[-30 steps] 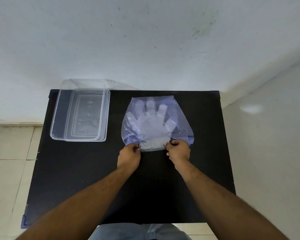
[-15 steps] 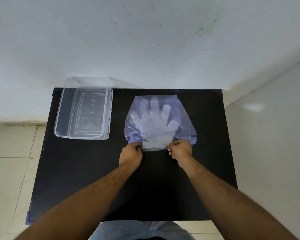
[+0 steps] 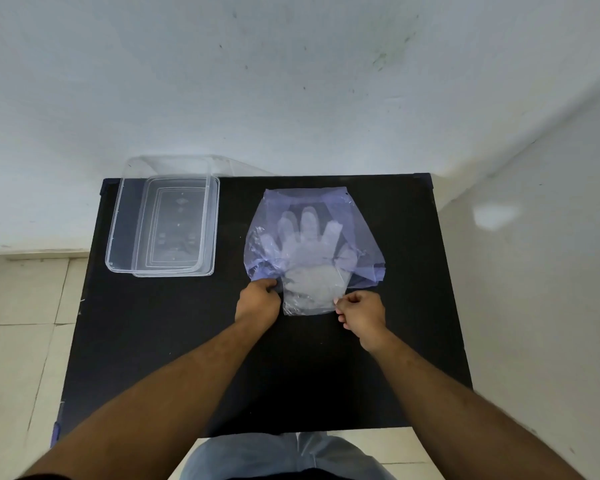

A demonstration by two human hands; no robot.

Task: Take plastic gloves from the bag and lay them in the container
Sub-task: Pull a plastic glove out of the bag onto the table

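Observation:
A bluish see-through bag (image 3: 357, 220) lies flat on the black table (image 3: 174, 341), its mouth toward me. Clear plastic gloves (image 3: 312, 285) show inside it, fingers pointing away; their cuff end sticks out of the mouth by several centimetres. My left hand (image 3: 258, 301) pinches the bag's mouth at its left corner. My right hand (image 3: 361, 315) pinches the right edge of the protruding glove cuff. An open clear rectangular container (image 3: 116, 237) stands at the table's far left corner.
A white wall runs just behind the table's far edge, and the container's back end overhangs that edge slightly. Pale tiled floor lies to the left, a white wall to the right. My lap is at the table's near edge.
The glove cuff has come further out of the bag toward me. My right hand has drawn back toward me with it; my left hand stays at the bag's mouth.

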